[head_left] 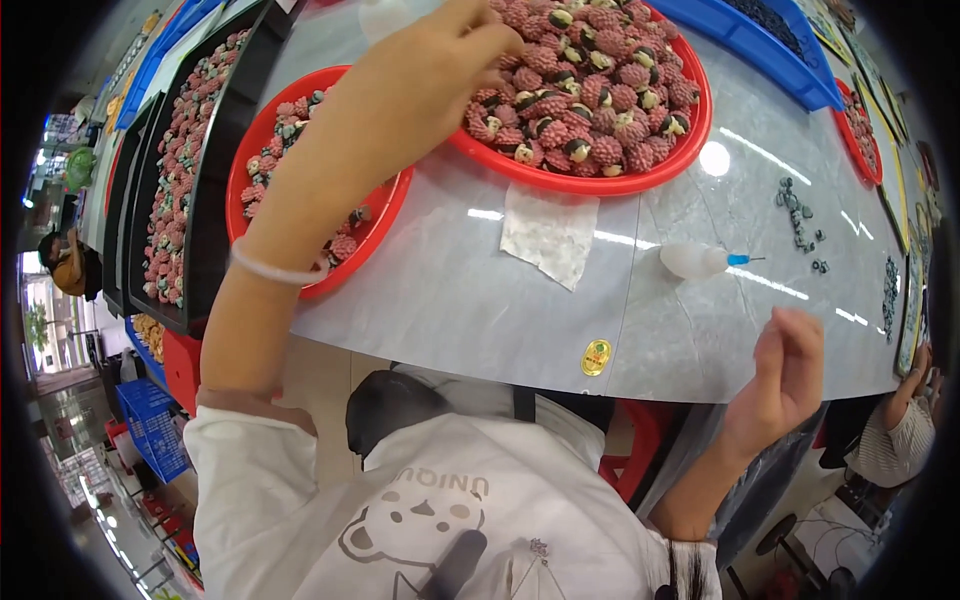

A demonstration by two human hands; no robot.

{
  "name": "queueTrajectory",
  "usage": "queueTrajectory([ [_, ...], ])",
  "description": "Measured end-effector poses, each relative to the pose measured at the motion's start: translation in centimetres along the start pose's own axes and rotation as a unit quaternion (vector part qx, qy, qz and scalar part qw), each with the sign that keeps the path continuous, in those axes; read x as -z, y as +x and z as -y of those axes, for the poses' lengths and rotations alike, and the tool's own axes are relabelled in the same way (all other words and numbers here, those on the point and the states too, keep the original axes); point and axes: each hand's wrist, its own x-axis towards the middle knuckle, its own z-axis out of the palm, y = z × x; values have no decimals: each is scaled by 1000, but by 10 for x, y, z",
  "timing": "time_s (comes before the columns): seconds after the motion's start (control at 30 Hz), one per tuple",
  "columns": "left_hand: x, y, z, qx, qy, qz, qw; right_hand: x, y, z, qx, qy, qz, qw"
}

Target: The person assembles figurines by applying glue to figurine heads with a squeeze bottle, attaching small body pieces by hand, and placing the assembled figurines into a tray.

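Note:
My left hand [435, 75] reaches over the left rim of a large red plastic basket [585, 184], its fingers curled in at the pieces there. Whatever those fingers pinch is hidden. Heaped in the basket are small pink, bumpy, berry-like pieces [610, 120] with black and cream parts. My right hand [783, 375] is raised at the table's near edge, fingers bent in toward the thumb; I cannot make out anything between them. Nearest to it lies a white squeeze bottle [692, 262] with a blue needle tip. Below my left forearm, a second red basket [372, 235] holds pink and grey-green pieces.
A torn white paper [550, 235] lies before the large basket. Small dark pieces [795, 212] are scattered to the right. A blue tray [735, 45] and another red basket [858, 135] stand at the far right. Black trays [215, 190] of pink pieces line the left.

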Motion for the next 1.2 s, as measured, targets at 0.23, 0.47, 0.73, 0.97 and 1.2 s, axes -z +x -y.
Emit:
queueTrajectory([
  [0.23, -22, -51, -70, 69, -645, -50, 759, -47, 19, 3, 29, -29, 279, 959],
  [0.47, -49, -73, -119, 254, -810, -41, 527, -12, 8, 21, -165, 140, 273, 937],
  [0.73, -54, -75, -118, 257, -816, -17, 517, 2, 14, 18, 11, 67, 229, 971],
  [0.97, -53, -75, -120, 277, -808, -20, 520, 1, 16, 20, -45, 91, 208, 973],
  [1.2, -52, -76, -120, 275, -802, -16, 531, 10, 28, 42, 167, -42, 328, 929],
])
